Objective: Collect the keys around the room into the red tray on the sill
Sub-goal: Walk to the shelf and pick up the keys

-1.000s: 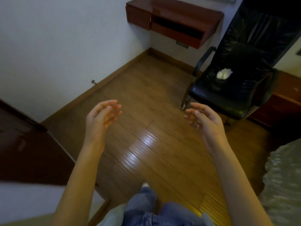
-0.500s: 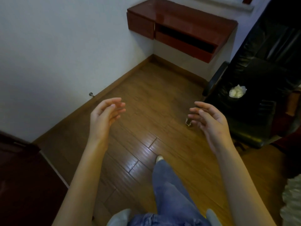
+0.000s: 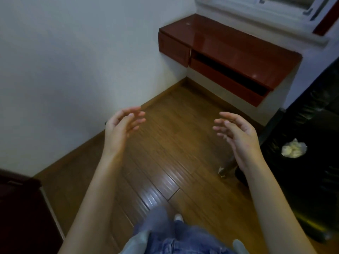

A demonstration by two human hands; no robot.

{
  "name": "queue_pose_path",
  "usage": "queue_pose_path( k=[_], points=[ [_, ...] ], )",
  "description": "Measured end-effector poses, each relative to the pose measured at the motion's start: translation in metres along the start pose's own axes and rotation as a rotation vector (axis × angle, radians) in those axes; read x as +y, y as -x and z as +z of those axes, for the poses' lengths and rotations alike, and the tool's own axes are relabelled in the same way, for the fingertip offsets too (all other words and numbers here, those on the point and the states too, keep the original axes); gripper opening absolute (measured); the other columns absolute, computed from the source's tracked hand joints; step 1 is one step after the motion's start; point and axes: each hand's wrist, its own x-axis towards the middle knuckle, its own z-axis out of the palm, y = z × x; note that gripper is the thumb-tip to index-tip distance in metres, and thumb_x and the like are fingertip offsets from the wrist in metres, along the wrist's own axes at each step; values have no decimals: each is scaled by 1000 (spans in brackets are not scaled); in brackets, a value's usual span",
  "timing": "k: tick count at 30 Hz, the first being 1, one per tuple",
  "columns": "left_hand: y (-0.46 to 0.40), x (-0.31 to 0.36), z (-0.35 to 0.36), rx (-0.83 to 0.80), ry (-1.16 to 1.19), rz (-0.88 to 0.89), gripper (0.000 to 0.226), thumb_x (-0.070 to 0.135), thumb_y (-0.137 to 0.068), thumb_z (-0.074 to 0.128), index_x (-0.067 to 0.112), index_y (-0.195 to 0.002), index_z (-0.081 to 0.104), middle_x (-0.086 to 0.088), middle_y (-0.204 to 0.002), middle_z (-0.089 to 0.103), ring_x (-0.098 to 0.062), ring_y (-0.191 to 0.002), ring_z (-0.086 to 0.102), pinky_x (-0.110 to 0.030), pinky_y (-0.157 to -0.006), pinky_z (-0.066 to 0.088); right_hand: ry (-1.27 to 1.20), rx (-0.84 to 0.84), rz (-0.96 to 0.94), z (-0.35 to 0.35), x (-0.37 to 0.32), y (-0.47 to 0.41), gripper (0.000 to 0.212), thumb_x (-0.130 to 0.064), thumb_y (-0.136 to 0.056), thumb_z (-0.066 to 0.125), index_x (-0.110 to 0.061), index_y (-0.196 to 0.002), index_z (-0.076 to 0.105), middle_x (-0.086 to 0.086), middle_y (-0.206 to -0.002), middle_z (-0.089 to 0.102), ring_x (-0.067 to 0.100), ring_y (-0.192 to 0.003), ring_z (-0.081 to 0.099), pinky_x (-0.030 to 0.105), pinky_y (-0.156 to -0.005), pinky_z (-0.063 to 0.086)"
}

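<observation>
My left hand (image 3: 121,129) and my right hand (image 3: 236,134) are raised in front of me over the wooden floor, palms facing each other, fingers relaxed and holding nothing. No keys show in this view. The white window sill (image 3: 256,21) runs along the top right above a red wall-mounted desk (image 3: 229,50). A red edge (image 3: 324,22) shows at the sill's far right; I cannot tell whether it is the tray.
A black leather chair (image 3: 311,143) stands at the right with a crumpled white wad (image 3: 293,149) on its seat. Its metal leg (image 3: 227,165) rests on the floor. A dark wooden furniture piece (image 3: 20,208) is at the lower left. White wall fills the left.
The view has moved forward and tilted up toward the red desk and window sill. The chair has slid to the right edge. Both hands stay raised and empty.
</observation>
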Motion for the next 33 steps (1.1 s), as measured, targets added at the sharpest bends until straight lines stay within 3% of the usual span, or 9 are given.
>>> queue_pose_path(
  k=[16,22,33],
  points=[
    [-279,-20,37,-38,27,-15,26,9,-93,42,20,-90,66,9,-77,74,-7,-76,69,-15,-67,52,6,74,30,75,2,-247,22,-15,-95,46,-28,-104,61,-2,-99,67,10,-89,67,27,-79,53],
    [-381,-5,42,-50,-13,-2,27,11,-93,43,23,-90,67,5,-85,72,-10,-81,68,-17,-69,50,-7,129,54,115,-16,-335,23,-13,-95,44,-28,-101,61,-3,-98,66,12,-89,66,27,-77,52],
    [-520,-13,68,-98,19,-120,24,11,-91,45,19,-90,67,6,-81,72,-10,-78,68,-16,-69,51,-36,187,98,145,-19,-460,25,-12,-96,43,-26,-105,62,2,-102,67,18,-93,65,31,-82,52]
  ],
)
